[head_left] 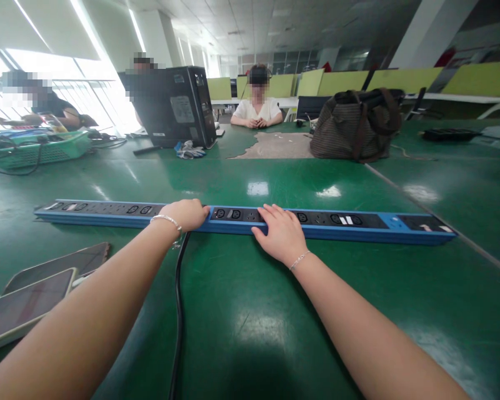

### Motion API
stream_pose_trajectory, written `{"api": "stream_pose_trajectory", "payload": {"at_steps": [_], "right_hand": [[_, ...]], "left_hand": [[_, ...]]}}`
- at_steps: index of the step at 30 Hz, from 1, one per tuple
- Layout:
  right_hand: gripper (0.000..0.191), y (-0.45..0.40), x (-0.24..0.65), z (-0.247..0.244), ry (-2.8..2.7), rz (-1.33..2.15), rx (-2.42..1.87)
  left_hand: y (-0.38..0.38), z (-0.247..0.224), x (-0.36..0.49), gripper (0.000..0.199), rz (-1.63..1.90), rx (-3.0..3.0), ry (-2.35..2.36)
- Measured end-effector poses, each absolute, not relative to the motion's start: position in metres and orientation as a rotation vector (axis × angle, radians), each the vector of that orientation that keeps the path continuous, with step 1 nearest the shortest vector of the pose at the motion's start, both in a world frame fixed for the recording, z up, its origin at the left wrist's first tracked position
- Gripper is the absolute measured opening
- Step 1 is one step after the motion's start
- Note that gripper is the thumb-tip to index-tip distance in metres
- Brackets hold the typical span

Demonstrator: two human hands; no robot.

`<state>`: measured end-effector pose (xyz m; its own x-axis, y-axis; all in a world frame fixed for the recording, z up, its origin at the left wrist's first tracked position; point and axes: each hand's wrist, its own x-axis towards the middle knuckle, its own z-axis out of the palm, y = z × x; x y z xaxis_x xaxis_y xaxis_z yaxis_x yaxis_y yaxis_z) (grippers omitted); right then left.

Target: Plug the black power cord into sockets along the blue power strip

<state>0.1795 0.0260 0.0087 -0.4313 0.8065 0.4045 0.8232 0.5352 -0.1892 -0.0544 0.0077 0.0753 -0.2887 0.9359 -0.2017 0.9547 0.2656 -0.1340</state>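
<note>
A long blue power strip (337, 233) with black socket panels lies crosswise on the green table (250, 289). My left hand (185, 215) is closed over the strip left of its middle, fingers wrapped over the far edge. My right hand (280, 230) rests on the strip right of the middle, its fingers spread a little and the thumb on the near side. From near my left hand a black cable (179, 300) runs toward me. Two phones lie at the left, the nearer one (29, 303) partly behind my left forearm.
Farther back stand a black computer case (183, 111), gloves (189, 150) and a brown bag (345, 125). At the left is a green basket (58, 151) with cables. One person (257, 111) sits across the table; two more people are at the left.
</note>
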Motion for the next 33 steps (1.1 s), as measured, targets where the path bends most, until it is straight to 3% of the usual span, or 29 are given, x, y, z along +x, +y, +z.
{"api": "stream_pose_trajectory", "payload": {"at_steps": [9,15,28,33], "right_hand": [[0.060,0.035,0.254,0.005,-2.391,-0.260,-1.454],[0.053,0.033,0.250,-0.001,-2.310,-0.312,-1.457],[0.052,0.036,0.244,0.001,-2.302,-0.299,-1.434],[0.053,0.037,0.243,0.002,-2.322,-0.312,-1.443]], "left_hand": [[-0.007,0.071,-0.039,0.061,-0.244,1.759,2.604],[0.011,0.072,-0.058,0.059,-0.320,1.799,2.437],[-0.006,0.075,-0.029,0.055,-0.264,1.702,2.696],[0.000,0.073,-0.044,0.061,-0.291,1.814,2.540]]}}
